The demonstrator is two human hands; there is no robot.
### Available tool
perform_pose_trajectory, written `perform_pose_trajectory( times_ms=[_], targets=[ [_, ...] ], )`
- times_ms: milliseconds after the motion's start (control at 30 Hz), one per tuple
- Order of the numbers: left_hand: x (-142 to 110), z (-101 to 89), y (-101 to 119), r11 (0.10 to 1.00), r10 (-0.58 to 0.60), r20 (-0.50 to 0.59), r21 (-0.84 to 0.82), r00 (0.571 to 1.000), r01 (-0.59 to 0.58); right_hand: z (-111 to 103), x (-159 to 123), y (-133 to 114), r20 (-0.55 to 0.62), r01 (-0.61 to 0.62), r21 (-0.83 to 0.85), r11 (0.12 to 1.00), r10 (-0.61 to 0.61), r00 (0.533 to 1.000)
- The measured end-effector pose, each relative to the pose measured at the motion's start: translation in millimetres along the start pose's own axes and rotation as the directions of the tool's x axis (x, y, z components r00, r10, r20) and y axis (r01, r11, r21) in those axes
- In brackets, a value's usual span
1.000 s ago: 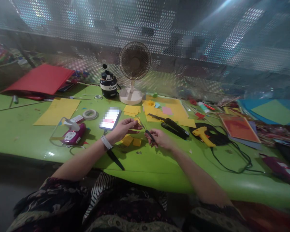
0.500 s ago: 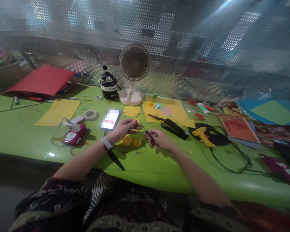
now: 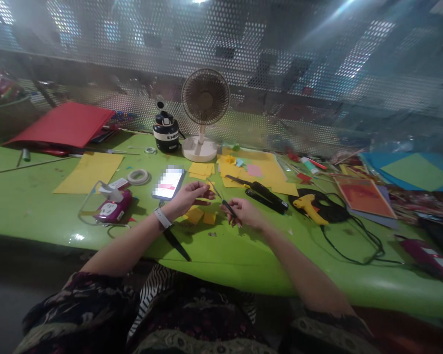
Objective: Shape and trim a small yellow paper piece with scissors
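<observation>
1. Barely anything has moved since the earlier frame; both hands keep nearly the same places above the green tabletop [image 3: 243,260].
2. Right hand [image 3: 243,212]: its fingers are closed around the dark handles of the scissors [image 3: 228,208], which lie between the hands, blades towards the left.
3. Left hand [image 3: 188,197]: fingers bent, close to the blades; whether they grip anything, I cannot tell.
4. Yellow paper squares [image 3: 209,218] lie just below.
5. Dark bottle [image 3: 166,138]: upright beside the fan [image 3: 205,96], contents hidden.
6. Tub [image 3: 7,120] at far left: blurred, colourful items inside.

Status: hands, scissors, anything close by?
Right hand gripping scissors. Left hand near the blades, hold unclear. Yellow paper squares close to left hand; phone just beyond.
</observation>
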State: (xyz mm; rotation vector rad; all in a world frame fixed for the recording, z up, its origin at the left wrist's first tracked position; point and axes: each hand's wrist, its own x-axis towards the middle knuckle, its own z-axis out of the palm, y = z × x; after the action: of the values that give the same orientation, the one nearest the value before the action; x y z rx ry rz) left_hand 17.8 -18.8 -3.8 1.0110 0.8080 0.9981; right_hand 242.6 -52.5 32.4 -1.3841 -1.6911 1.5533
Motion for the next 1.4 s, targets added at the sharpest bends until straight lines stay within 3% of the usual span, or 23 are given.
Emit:
perform_pose_trajectory(
  times_ms=[533,1400],
  targets=[
    [0.1,0.2,0.6,1.000,-0.025,0.003,-0.017,1.000,0.025,0.1,0.4,0.5,0.004,0.025,-0.036,0.999,-0.025,1.000],
    [0.6,-0.7,4.3,0.998,-0.052,-0.001,-0.029,0.999,0.052,0.7,-3.7,-4.7,-0.026,-0.046,-0.066,0.997,0.044,0.999]
  ],
)
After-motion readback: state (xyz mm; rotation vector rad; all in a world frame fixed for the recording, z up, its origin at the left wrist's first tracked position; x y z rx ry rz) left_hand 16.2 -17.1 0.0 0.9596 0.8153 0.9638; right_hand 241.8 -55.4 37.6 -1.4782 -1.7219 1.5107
